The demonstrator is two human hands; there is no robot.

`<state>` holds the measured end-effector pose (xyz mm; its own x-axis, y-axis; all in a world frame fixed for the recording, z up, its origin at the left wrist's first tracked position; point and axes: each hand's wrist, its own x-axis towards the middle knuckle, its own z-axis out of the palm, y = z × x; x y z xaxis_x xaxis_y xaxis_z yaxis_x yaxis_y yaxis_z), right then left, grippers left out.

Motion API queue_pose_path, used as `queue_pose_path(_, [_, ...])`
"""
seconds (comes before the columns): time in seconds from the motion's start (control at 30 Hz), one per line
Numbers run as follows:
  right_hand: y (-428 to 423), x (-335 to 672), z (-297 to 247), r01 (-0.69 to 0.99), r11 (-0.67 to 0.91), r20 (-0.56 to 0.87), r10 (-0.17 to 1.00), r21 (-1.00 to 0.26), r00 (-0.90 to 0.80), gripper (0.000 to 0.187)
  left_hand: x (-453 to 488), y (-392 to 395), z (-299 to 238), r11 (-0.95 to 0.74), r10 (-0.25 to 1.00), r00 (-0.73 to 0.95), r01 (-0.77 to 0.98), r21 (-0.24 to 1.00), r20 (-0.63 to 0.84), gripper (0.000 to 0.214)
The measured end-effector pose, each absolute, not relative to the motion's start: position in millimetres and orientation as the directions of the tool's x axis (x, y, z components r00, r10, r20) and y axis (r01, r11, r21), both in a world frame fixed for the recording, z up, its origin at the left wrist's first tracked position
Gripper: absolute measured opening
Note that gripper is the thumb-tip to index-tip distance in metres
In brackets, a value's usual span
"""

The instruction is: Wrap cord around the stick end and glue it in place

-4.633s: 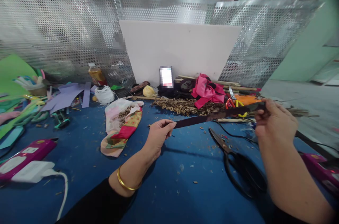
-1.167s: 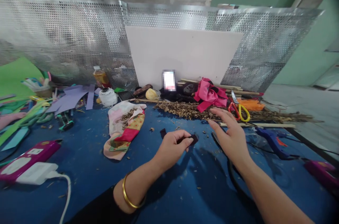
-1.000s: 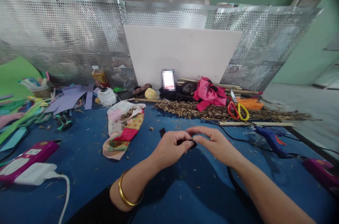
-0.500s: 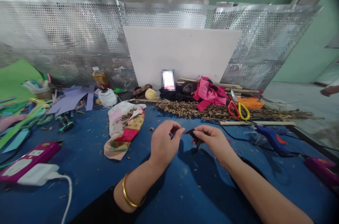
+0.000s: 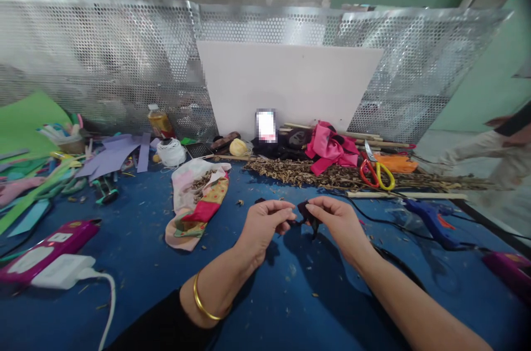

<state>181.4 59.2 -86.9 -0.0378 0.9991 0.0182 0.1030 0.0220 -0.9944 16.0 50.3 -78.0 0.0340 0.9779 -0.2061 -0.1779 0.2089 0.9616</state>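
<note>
Both my hands meet over the middle of the blue table [image 5: 124, 262]. My left hand [image 5: 264, 225], with a gold bangle on its wrist, pinches one end of a short dark strip [image 5: 306, 213]. My right hand [image 5: 338, 221] pinches the other end, where the strip is folded or bunched between the fingertips. The strip hangs a little above the table top. Part of it is hidden inside my fingers.
A patterned cloth [image 5: 194, 201] with dried bits lies to the left. Dried twigs [image 5: 315, 174], pink fabric [image 5: 329, 149], red-and-yellow scissors [image 5: 375, 171] and a blue glue gun [image 5: 429, 218] lie behind and to the right. A white charger [image 5: 58, 273] sits front left. Another person passes at far right [image 5: 498, 146].
The long dark strip stretched between my hands earlier is now a short piece. My right hand came back from the table to join the left, and both now pinch the piece.
</note>
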Motion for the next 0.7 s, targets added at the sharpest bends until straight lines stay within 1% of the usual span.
queue_pose_path(0.07, [60, 181, -88, 0.112, 0.024, 0.021, 0.999, -0.993, -0.029, 0.029, 18, 50, -81, 0.251, 0.967, 0.081, -0.182, 0.951, -0.24, 0.03])
queue_pose_path(0.17, [59, 180, -89, 0.144, 0.043, 0.041, 0.999, -0.989, -0.019, 0.029, 22, 49, -87, 0.352, 0.931, 0.151, -0.138, 0.926, -0.331, 0.047])
queue_pose_path(0.2, [59, 180, -89, 0.156, 0.051, 0.047, 0.998, -0.986, -0.031, 0.028, 23, 49, -90, 0.369, 0.923, 0.167, -0.139, 0.919, -0.346, 0.048])
queue_pose_path(0.27, [57, 177, -90, 0.19, 0.076, 0.062, 0.995, -0.979, -0.076, 0.025, 24, 49, -94, 0.362, 0.927, 0.174, -0.186, 0.914, -0.332, 0.047])
queue_pose_path(0.37, [52, 175, -91, 0.265, 0.133, 0.094, 0.984, -0.955, -0.152, 0.023, 24, 50, -97, 0.307, 0.951, 0.125, -0.279, 0.91, -0.283, 0.044])
queue_pose_path(0.5, [52, 178, -85, 0.392, 0.188, 0.14, 0.979, -0.901, -0.147, 0.025, 22, 51, -96, 0.282, 0.959, 0.071, -0.335, 0.899, -0.275, 0.034])
queue_pose_path(0.6, [55, 191, -70, 0.519, 0.271, 0.277, 0.959, -0.811, -0.068, 0.025, 20, 52, -91, 0.309, 0.949, 0.065, -0.374, 0.874, -0.307, 0.027])
queue_pose_path(0.67, [53, 204, -61, 0.63, 0.295, 0.372, 0.928, -0.719, -0.009, 0.026, 19, 52, -87, 0.324, 0.942, 0.058, -0.414, 0.851, -0.33, 0.022])
queue_pose_path(0.7, [49, 213, -58, 0.696, 0.284, 0.398, 0.917, -0.659, 0.002, 0.027, 18, 52, -85, 0.334, 0.937, 0.057, -0.432, 0.838, -0.344, 0.02])
